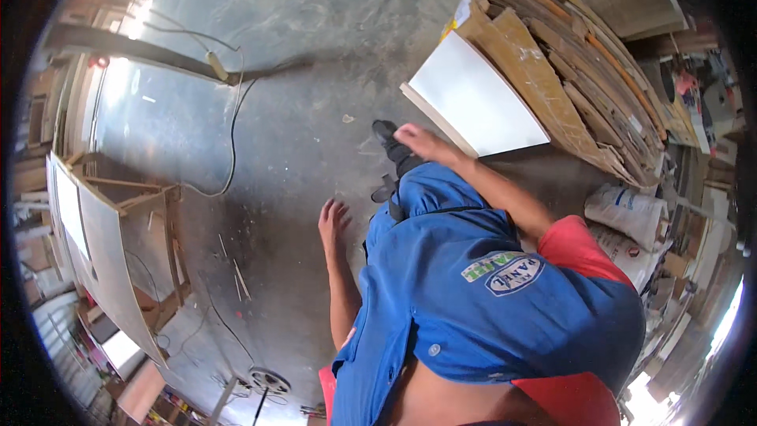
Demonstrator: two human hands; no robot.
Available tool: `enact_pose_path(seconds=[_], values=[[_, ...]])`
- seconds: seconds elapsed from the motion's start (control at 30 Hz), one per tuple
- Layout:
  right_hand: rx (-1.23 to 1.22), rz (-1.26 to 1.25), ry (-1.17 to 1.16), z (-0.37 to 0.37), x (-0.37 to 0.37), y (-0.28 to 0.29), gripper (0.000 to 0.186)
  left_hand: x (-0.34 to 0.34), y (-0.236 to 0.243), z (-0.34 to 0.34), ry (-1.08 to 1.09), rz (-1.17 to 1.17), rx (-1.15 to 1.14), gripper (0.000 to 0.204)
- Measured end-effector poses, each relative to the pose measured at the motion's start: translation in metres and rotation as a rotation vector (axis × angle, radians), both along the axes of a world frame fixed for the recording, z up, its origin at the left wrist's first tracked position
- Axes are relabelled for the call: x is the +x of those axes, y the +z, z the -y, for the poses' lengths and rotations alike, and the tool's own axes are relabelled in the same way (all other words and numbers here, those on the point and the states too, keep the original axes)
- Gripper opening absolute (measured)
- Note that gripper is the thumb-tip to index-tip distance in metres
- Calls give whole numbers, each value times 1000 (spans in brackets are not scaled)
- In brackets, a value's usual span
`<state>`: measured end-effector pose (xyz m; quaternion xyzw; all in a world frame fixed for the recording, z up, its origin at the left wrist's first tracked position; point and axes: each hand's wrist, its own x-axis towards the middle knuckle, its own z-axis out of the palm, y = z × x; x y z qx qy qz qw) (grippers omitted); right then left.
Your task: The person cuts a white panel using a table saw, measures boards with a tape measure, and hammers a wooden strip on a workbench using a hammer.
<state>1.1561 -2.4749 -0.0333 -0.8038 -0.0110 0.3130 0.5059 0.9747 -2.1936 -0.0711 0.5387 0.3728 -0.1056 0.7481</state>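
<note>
My left hand hangs beside my body over the grey floor, its fingers loosely apart with nothing in them. Farther forward, my right hand is held out above my dark shoe, the fingers loosely bent and slightly blurred; I see nothing in it. Nearest to that hand is a white panel with a pale wooden edge, leaning against a stack of boards. Whether the hand touches the panel's edge I cannot tell; they look apart.
On the left stands a wooden workbench. A dark cable runs over the concrete floor from a post. White sacks lie at the right. Thin wood strips and a wheel-like base are at the lower left.
</note>
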Motion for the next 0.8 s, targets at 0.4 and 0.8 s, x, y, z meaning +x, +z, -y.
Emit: enact_pose_path(seconds=[0.4, 0.8], values=[[-194, 121, 187, 115, 34, -26, 56, 74, -9, 100, -409, -220, -70, 16], [-911, 261, -296, 303, 93, -155, 61, -82, -46, 74, -521, -350, 405, 18]])
